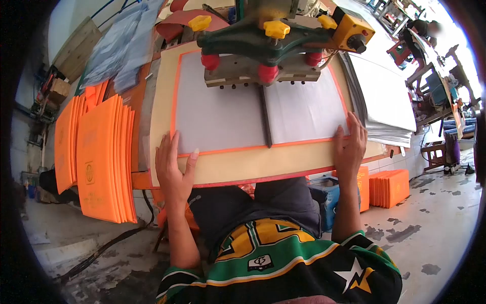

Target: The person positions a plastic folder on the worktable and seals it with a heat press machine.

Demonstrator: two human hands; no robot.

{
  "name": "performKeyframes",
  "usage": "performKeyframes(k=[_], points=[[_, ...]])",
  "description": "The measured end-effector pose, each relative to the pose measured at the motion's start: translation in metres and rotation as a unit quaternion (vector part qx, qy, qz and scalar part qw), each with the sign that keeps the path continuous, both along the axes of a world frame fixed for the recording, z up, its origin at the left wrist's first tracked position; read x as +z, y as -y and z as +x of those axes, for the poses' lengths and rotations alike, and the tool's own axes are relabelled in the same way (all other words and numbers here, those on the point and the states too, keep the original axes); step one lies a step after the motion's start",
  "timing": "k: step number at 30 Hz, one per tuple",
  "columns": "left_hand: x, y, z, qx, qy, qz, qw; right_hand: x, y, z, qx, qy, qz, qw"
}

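An opened cover with an orange border and pale inner panels (220, 111) lies flat on a tan board (243, 164), a dark strip (266, 119) running down its middle. My left hand (174, 164) rests at the cover's lower left corner, fingers apart, with nothing held. At the lower right corner my right hand (351, 144) touches the border, its fingers spread and free of any object. Over the far part of the cover hangs a dark green press head (263, 38) with yellow knobs and red fittings.
Orange folders (104, 157) stand stacked at the left, beside clear plastic sheets (121, 45). White sheets (382, 96) are piled right of the board. A yellow control box (353, 31) juts out at the press's right. More orange folders (389, 188) sit low at right. A person (420, 38) is far right.
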State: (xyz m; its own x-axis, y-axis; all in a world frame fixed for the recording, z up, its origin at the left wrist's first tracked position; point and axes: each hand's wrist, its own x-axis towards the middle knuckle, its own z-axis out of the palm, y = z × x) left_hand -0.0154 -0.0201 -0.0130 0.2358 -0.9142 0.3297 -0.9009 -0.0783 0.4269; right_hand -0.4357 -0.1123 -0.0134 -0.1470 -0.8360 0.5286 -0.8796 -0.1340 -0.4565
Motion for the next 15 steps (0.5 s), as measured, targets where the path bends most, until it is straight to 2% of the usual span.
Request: performKeyframes(k=[3, 5, 6, 7, 8, 9, 11, 12, 14, 15], points=[[0.001, 0.001, 0.001, -0.008, -0.063, -0.027, 0.998, 0.004, 0.003, 0.001, -0.005, 0.019, -0.003, 1.0], [0.009, 0.002, 0.002, -0.04, -0.259, -0.056, 0.963, 0.009, 0.005, -0.002, 0.007, 0.049, 0.0, 0.999], [0.008, 0.002, 0.004, -0.038, -0.258, -0.059, 0.964, 0.011, 0.006, -0.005, 0.016, 0.08, 0.005, 0.997], [0.003, 0.003, 0.008, -0.046, -0.33, -0.085, 0.939, 0.013, 0.008, -0.007, 0.02, 0.081, 0.003, 0.997], [0.002, 0.004, 0.01, -0.054, -0.4, -0.11, 0.908, 0.014, 0.009, -0.009, 0.027, 0.154, 0.01, 0.988], [0.002, 0.005, 0.013, -0.053, -0.398, -0.114, 0.909, 0.014, 0.009, -0.012, 0.033, 0.226, 0.019, 0.973], [0.005, 0.006, 0.016, -0.083, -0.526, -0.152, 0.833, 0.016, 0.01, -0.02, 0.037, 0.245, 0.024, 0.969], [0.006, 0.006, 0.013, -0.082, -0.525, -0.154, 0.833, 0.017, 0.009, -0.024, 0.048, 0.313, 0.027, 0.948], [0.008, 0.006, 0.001, -0.091, -0.647, -0.204, 0.729, 0.019, 0.009, -0.028, 0.068, 0.407, 0.013, 0.911], [0.005, 0.006, -0.002, -0.092, -0.647, -0.205, 0.729, 0.019, 0.01, -0.027, 0.068, 0.407, 0.012, 0.911]])
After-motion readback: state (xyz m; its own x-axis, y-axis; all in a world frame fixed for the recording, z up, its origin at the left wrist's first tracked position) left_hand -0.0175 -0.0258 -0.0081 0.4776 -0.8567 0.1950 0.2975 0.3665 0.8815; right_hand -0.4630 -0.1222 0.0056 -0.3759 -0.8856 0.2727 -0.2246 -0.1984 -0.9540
